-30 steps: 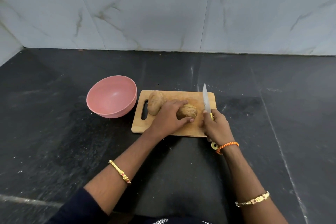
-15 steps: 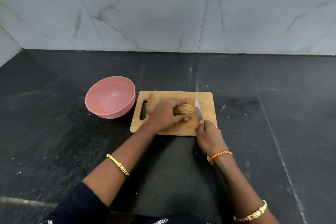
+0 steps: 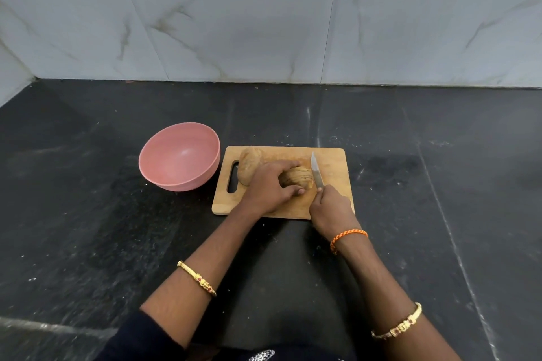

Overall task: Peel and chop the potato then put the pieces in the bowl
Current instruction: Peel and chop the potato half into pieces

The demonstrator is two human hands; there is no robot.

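A wooden cutting board (image 3: 334, 161) lies on the black counter. On it rest two brown potato halves: one (image 3: 249, 164) stands free near the board's handle slot, the other (image 3: 296, 177) shows slice lines across it. My left hand (image 3: 269, 187) clamps the sliced half from the left, fingers over its top. My right hand (image 3: 330, 208) grips a knife (image 3: 316, 171) whose blade lies against the right end of that half, tip pointing away from me. An empty pink bowl (image 3: 179, 155) stands just left of the board.
A dark stone counter (image 3: 88, 228) stretches wide on both sides of the board. A grey marble wall (image 3: 264, 14) closes off the back, with a corner at far left. Bangles and an orange thread band sit on my wrists.
My right hand has brought the knife leftward from the board's right side until the blade sits against the sliced potato half. My left hand has stayed on that half.
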